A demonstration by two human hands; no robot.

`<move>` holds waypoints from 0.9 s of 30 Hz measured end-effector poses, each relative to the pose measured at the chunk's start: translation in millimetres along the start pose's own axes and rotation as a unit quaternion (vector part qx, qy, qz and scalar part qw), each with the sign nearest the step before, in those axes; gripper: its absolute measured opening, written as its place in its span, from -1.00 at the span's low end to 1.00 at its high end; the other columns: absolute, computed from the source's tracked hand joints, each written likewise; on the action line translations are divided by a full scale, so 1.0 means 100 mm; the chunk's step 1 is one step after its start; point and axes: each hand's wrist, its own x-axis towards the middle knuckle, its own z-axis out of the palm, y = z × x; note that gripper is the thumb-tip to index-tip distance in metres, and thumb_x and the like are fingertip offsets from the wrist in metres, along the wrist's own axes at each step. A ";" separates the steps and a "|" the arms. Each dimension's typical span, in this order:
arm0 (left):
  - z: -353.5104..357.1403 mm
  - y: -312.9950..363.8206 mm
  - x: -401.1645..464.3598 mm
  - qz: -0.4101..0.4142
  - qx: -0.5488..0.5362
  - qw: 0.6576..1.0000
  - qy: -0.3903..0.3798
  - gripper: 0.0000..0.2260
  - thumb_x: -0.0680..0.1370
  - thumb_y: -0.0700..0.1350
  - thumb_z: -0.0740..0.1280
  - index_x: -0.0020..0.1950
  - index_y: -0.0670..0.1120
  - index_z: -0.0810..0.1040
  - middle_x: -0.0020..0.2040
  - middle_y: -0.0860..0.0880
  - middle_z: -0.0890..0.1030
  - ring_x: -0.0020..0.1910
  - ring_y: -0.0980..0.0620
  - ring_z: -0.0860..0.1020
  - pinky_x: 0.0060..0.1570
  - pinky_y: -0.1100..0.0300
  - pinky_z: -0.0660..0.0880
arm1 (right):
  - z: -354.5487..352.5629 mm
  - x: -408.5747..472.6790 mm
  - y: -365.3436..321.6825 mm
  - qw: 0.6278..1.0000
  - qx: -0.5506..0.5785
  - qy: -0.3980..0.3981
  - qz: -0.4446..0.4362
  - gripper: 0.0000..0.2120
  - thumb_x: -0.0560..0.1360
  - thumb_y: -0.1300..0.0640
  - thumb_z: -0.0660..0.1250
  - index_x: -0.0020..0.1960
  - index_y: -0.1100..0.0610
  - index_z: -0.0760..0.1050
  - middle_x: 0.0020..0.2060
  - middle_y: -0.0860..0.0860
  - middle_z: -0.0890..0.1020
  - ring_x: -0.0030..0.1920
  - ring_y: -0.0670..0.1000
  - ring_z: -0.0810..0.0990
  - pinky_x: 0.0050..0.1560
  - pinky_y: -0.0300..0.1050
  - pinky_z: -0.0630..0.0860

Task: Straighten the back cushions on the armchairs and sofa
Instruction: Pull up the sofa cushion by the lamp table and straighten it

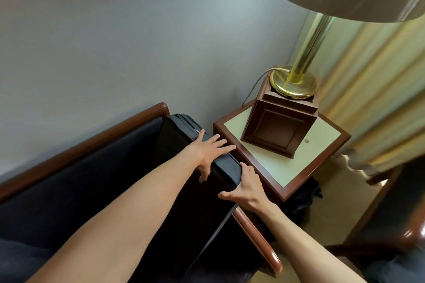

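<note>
A thick dark fabric cushion (197, 181), standing on edge, is pressed by the flat, spread left hand (208, 151); its corner is gripped by the right hand (247, 187), whose fingertips are hidden.

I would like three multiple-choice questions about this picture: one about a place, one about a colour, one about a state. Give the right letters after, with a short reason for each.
1. Where does the lamp stand?
A. on the floor
B. on a wooden box on the side table
C. on the sofa

2. What colour is the cushion?
A. black
B. red
C. white

3. How is the left hand?
A. closed in a fist
B. flat with fingers spread on the cushion
C. holding the lamp cord

Answers:
1 B: its brass base sits on the wooden box on the side table.
2 A: the fabric is black.
3 B: the palm lies open, while the right hand grips the cushion's corner.
</note>
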 end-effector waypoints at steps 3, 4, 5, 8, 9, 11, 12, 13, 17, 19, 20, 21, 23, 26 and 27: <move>0.03 0.02 -0.11 0.038 0.013 0.999 -0.010 0.22 0.22 0.04 0.62 0.58 0.13 -0.21 0.60 -0.05 0.02 0.57 -0.11 -0.11 0.41 -0.43 -0.15 | 0.06 -0.15 -0.05 0.998 0.006 0.016 -0.054 0.16 0.04 -0.40 0.39 0.49 0.14 0.16 0.13 0.00 0.34 0.08 0.03 0.34 0.11 -0.09 0.42; 0.06 0.02 -0.17 0.040 0.013 0.999 -0.006 0.20 0.20 0.06 0.62 0.59 0.12 -0.15 0.57 -0.05 0.08 0.57 -0.11 -0.05 0.42 -0.43 -0.13 | 0.08 -0.20 -0.10 0.997 0.011 0.019 -0.071 0.16 0.05 -0.39 0.40 0.49 0.14 0.16 0.13 -0.01 0.33 0.08 0.01 0.33 0.13 -0.09 0.42; 0.08 0.00 -0.25 0.041 0.012 0.999 0.004 0.18 0.18 0.07 0.63 0.58 0.11 -0.09 0.55 -0.05 0.13 0.55 -0.11 0.01 0.42 -0.43 -0.10 | 0.11 -0.27 -0.13 0.996 0.020 0.026 -0.087 0.16 0.06 -0.39 0.42 0.49 0.13 0.16 0.13 -0.02 0.32 0.08 -0.01 0.32 0.16 -0.09 0.42; 0.18 -0.03 -0.52 0.032 -0.006 0.999 0.037 0.12 0.13 0.06 0.64 0.54 0.08 0.06 0.49 -0.02 0.21 0.52 -0.09 0.07 0.42 -0.42 -0.05 | 0.27 -0.52 -0.20 0.985 0.123 0.058 -0.111 0.25 0.08 -0.32 0.58 0.55 0.09 0.03 0.24 -0.06 0.29 0.23 -0.08 0.32 0.28 -0.20 0.38; 0.24 -0.03 -0.62 0.025 -0.017 0.999 0.045 0.12 0.12 0.05 0.64 0.54 0.08 0.08 0.49 -0.01 0.20 0.53 -0.08 0.05 0.42 -0.42 -0.03 | 0.37 -0.61 -0.21 0.977 0.174 0.062 -0.110 0.30 0.08 -0.28 0.63 0.57 0.06 -0.04 0.29 -0.08 0.27 0.29 -0.12 0.32 0.31 -0.28 0.34; 0.37 -0.01 -0.82 0.013 -0.031 0.997 0.070 0.10 0.11 0.03 0.64 0.53 0.08 0.10 0.49 0.00 0.19 0.54 -0.07 0.02 0.42 -0.42 -0.02 | 0.57 -0.82 -0.28 0.959 0.259 0.072 -0.095 0.33 0.07 -0.20 0.69 0.57 -0.03 -0.09 0.36 -0.12 0.27 0.37 -0.22 0.31 0.34 -0.36 0.30; 0.43 -0.01 -0.93 0.008 -0.037 0.996 0.081 0.09 0.11 0.01 0.64 0.52 0.08 0.11 0.49 0.00 0.19 0.55 -0.08 0.02 0.43 -0.41 -0.03 | 0.67 -0.91 -0.35 0.951 0.286 0.080 -0.085 0.29 0.06 -0.16 0.71 0.54 -0.08 -0.04 0.37 -0.13 0.32 0.37 -0.23 0.35 0.35 -0.31 0.34; 0.48 -0.01 -1.05 0.000 -0.046 0.995 0.089 0.08 0.12 0.00 0.64 0.51 0.09 0.12 0.50 0.01 0.20 0.55 -0.08 0.01 0.43 -0.40 -0.03 | 0.74 -0.97 -0.42 0.946 0.301 0.090 -0.080 0.21 0.06 -0.14 0.72 0.49 -0.10 0.06 0.35 -0.13 0.39 0.34 -0.23 0.41 0.34 -0.23 0.41; 0.64 -0.13 -1.57 -0.049 -0.088 0.986 0.131 0.06 0.13 -0.04 0.64 0.51 0.10 0.14 0.51 0.05 0.19 0.56 -0.05 0.00 0.48 -0.31 -0.04 | 0.79 -1.07 -0.75 0.951 0.264 0.113 -0.114 -0.10 0.05 -0.09 0.69 0.24 -0.07 0.27 0.16 -0.20 0.52 0.17 -0.27 0.52 0.21 -0.06 0.55; 0.81 -0.24 -1.87 -0.093 -0.123 0.972 0.175 0.06 0.11 -0.02 0.65 0.50 0.11 0.15 0.49 0.06 0.20 0.55 -0.03 0.04 0.48 -0.28 0.01 | 0.75 -1.08 -0.99 0.953 0.236 0.106 -0.158 -0.15 0.07 -0.05 0.67 0.24 -0.05 0.32 0.12 -0.23 0.53 0.14 -0.27 0.53 0.16 -0.08 0.55; 0.91 -0.30 -2.04 -0.118 -0.145 0.962 0.200 0.07 0.10 0.00 0.65 0.49 0.12 0.16 0.48 0.07 0.21 0.54 -0.03 0.07 0.48 -0.26 0.05 | 0.72 -1.09 -1.13 0.954 0.218 0.100 -0.183 -0.16 0.07 -0.05 0.65 0.25 -0.03 0.34 0.11 -0.23 0.53 0.13 -0.26 0.53 0.14 -0.09 0.55; 1.00 -0.35 -2.22 -0.141 -0.163 0.950 0.226 0.07 0.08 0.02 0.66 0.49 0.11 0.17 0.47 0.06 0.23 0.52 -0.03 0.12 0.47 -0.23 0.11 | 0.69 -1.10 -1.29 0.954 0.197 0.092 -0.208 -0.16 0.07 -0.08 0.62 0.27 -0.02 0.35 0.11 -0.23 0.53 0.12 -0.24 0.54 0.12 -0.08 0.55; 1.19 -0.42 -2.58 -0.180 -0.197 0.923 0.278 0.08 0.04 0.07 0.65 0.48 0.06 0.22 0.43 0.04 0.30 0.46 -0.03 0.23 0.43 -0.12 0.23 | 0.65 -1.12 -1.61 0.951 0.152 0.079 -0.256 -0.13 0.06 -0.15 0.58 0.30 -0.01 0.35 0.11 -0.16 0.56 0.12 -0.13 0.56 0.10 0.00 0.55; 1.51 -0.45 -3.09 -0.242 -0.291 0.861 0.338 0.05 0.01 0.08 0.65 0.45 0.05 0.29 0.41 0.06 0.36 0.41 -0.01 0.33 0.33 -0.07 0.38 | 0.69 -1.17 -2.11 0.945 0.063 0.059 -0.316 -0.08 0.01 -0.25 0.48 0.31 0.01 0.34 0.16 -0.07 0.56 0.16 0.04 0.53 0.14 0.09 0.49; 1.60 -0.43 -3.23 -0.257 -0.321 0.841 0.351 0.04 0.00 0.10 0.64 0.43 0.08 0.29 0.40 0.09 0.37 0.38 0.01 0.36 0.27 -0.10 0.44 | 0.73 -1.19 -2.25 0.940 0.041 0.048 -0.334 -0.05 0.00 -0.28 0.45 0.33 0.04 0.34 0.19 -0.06 0.54 0.18 0.06 0.50 0.15 0.08 0.46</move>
